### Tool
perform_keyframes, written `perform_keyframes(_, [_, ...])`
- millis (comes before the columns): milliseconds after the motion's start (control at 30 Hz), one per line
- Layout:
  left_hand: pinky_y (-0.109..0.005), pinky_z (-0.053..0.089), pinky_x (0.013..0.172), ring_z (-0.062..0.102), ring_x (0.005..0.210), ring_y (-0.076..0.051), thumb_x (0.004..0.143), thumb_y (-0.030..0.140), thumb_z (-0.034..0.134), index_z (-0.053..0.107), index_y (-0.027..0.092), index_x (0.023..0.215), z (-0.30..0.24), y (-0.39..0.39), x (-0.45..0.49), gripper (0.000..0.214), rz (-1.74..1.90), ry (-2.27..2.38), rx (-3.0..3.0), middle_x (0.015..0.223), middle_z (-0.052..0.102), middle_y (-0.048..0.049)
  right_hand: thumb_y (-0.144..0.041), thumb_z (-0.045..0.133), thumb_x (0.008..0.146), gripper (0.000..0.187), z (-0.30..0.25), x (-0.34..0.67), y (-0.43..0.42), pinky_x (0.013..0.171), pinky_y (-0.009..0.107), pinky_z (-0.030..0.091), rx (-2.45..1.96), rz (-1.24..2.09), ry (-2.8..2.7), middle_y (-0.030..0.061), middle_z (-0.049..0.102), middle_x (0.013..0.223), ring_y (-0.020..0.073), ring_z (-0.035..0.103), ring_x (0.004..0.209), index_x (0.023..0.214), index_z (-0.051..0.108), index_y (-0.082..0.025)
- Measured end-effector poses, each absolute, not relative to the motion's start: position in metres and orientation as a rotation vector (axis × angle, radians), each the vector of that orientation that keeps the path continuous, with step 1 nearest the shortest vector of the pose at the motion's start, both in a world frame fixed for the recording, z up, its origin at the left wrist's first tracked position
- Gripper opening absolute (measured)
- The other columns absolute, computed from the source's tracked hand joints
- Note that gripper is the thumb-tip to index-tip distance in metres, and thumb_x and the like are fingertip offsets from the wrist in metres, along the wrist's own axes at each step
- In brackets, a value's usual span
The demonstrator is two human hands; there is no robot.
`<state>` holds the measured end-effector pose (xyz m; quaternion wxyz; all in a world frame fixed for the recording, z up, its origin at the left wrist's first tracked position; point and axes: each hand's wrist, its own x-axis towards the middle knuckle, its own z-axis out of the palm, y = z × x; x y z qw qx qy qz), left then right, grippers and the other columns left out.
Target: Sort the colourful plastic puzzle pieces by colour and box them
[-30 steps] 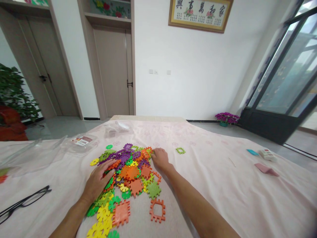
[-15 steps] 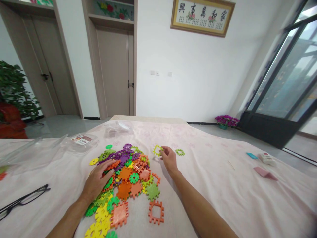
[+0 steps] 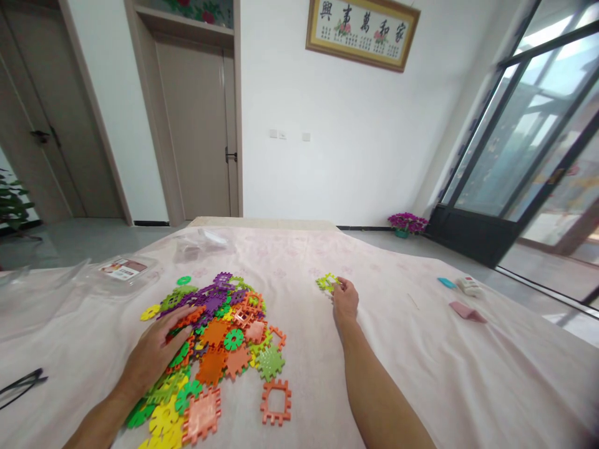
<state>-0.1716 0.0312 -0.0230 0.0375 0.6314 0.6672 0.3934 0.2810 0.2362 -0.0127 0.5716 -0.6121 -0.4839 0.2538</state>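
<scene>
My right hand [image 3: 346,299] pinches a yellow-green square frame piece [image 3: 333,278] between thumb and fingers. The held piece overlaps a second green frame piece [image 3: 322,284] on the cloth, so their outlines are hard to separate. My left hand [image 3: 156,346] rests on the left side of a pile of plastic interlocking pieces, fingers stretched over an orange-red piece [image 3: 193,317]. Purple pieces [image 3: 214,303] lie at the pile's back, orange squares [image 3: 213,365] in its middle, and yellow discs [image 3: 163,416] at the front. A salmon frame piece [image 3: 262,402] lies apart at the front right.
A pink cloth [image 3: 393,374] covers the table. Clear plastic containers [image 3: 122,274] stand at the back left, and glasses [image 3: 23,383] lie at the left edge. To the right are a small white box [image 3: 469,286], a blue item [image 3: 447,283] and a folded pink cloth [image 3: 468,311].
My right hand has moved right with the yellow-green frame piece, bringing it over the green frame piece on the cloth. My left hand stays on the pile. The camera view has turned right.
</scene>
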Motion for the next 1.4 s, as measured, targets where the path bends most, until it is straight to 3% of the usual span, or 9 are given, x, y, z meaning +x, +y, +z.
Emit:
perform_keyframes(133, [-0.045, 0.038, 0.119, 0.055, 0.136, -0.025, 0.092, 0.054, 0.053, 0.066, 0.030, 0.132, -0.024, 0.032, -0.173, 0.049, 1.204, 2.030, 1.950, 0.144, 0.063, -0.0028, -0.034, 0.057, 0.080, 0.048, -0.019, 0.287, 0.240, 0.063, 0.030, 0.052, -1.539, 0.601, -1.059, 0.0080, 0.074, 0.100, 0.0199, 0.066, 0.068, 0.123, 0.069, -0.017])
perform_keyframes(300, [-0.046, 0.037, 0.120, 0.055, 0.135, -0.025, 0.093, 0.053, 0.053, 0.065, 0.030, 0.134, -0.022, 0.030, -0.172, 0.048, 1.187, 2.036, 1.941, 0.145, 0.062, -0.0033, -0.028, 0.056, 0.080, 0.046, -0.016, 0.281, 0.234, 0.084, 0.033, 0.052, -1.596, 0.288, -1.201, 0.0159, 0.065, 0.126, 0.0217, 0.066, 0.085, 0.121, 0.071, -0.014])
perform_keyframes(433, [-0.045, 0.038, 0.119, 0.057, 0.133, -0.025, 0.093, 0.052, 0.052, 0.066, 0.028, 0.133, -0.018, 0.028, -0.169, 0.048, 1.186, 2.053, 1.927, 0.143, 0.063, -0.0043, -0.032, 0.058, 0.081, 0.028, -0.003, 0.254, 0.220, 0.080, 0.033, 0.051, -1.450, 0.357, -1.462, 0.0095, 0.072, 0.103, 0.0207, 0.065, 0.081, 0.099, 0.077, -0.020])
perform_keyframes(533, [-0.045, 0.038, 0.119, 0.057, 0.134, -0.025, 0.094, 0.052, 0.052, 0.066, 0.027, 0.133, -0.016, 0.027, -0.167, 0.049, 1.180, 2.054, 1.928, 0.144, 0.063, -0.0049, -0.037, 0.069, 0.076, 0.020, 0.007, 0.224, 0.204, 0.061, 0.028, 0.047, -1.222, 0.866, -1.753, 0.0020, 0.070, 0.069, 0.0163, 0.059, 0.060, 0.081, 0.076, -0.020])
perform_keyframes(667, [-0.044, 0.037, 0.119, 0.056, 0.135, -0.024, 0.094, 0.051, 0.051, 0.065, 0.027, 0.135, -0.014, 0.026, -0.167, 0.049, 1.172, 2.049, 1.939, 0.145, 0.062, -0.0048, -0.042, 0.079, 0.067, 0.025, 0.019, 0.193, 0.178, 0.054, 0.024, 0.041, -1.007, 1.401, -2.121, -0.0013, 0.069, 0.063, 0.0128, 0.056, 0.054, 0.074, 0.074, -0.019])
perform_keyframes(867, [-0.045, 0.038, 0.119, 0.056, 0.134, -0.026, 0.094, 0.053, 0.051, 0.066, 0.025, 0.134, -0.012, 0.025, -0.166, 0.051, 1.181, 2.051, 1.926, 0.142, 0.064, -0.0067, -0.038, 0.095, 0.040, 0.050, 0.039, 0.177, 0.147, 0.054, 0.022, 0.032, -1.142, 0.998, -2.523, -0.0079, 0.065, 0.069, 0.0116, 0.052, 0.059, 0.083, 0.071, -0.026])
perform_keyframes(967, [-0.045, 0.038, 0.119, 0.056, 0.134, -0.026, 0.094, 0.052, 0.051, 0.066, 0.025, 0.133, -0.012, 0.026, -0.165, 0.050, 1.176, 2.053, 1.927, 0.143, 0.064, -0.0061, -0.036, 0.095, 0.045, 0.052, 0.043, 0.176, 0.145, 0.056, 0.022, 0.031, -1.146, 0.942, -2.614, -0.0081, 0.061, 0.073, 0.0112, 0.050, 0.062, 0.088, 0.068, -0.025])
perform_keyframes(1200, [-0.045, 0.039, 0.118, 0.058, 0.133, -0.025, 0.093, 0.051, 0.052, 0.067, 0.027, 0.131, -0.013, 0.026, -0.166, 0.048, 1.195, 2.050, 1.938, 0.142, 0.064, -0.0049, -0.026, 0.090, 0.060, 0.044, 0.044, 0.183, 0.158, 0.061, 0.021, 0.036, -1.110, 1.308, -2.578, -0.0061, 0.060, 0.080, 0.0114, 0.054, 0.073, 0.094, 0.063, -0.020])
perform_keyframes(1400, [-0.045, 0.039, 0.119, 0.057, 0.134, -0.025, 0.094, 0.051, 0.052, 0.067, 0.028, 0.133, -0.015, 0.027, -0.167, 0.047, 1.193, 2.043, 1.948, 0.143, 0.064, -0.0038, -0.041, 0.095, 0.051, 0.064, 0.052, 0.177, 0.145, 0.062, 0.024, 0.035, -1.157, 0.964, -2.810, -0.0050, 0.061, 0.088, 0.0138, 0.053, 0.074, 0.103, 0.062, -0.024])
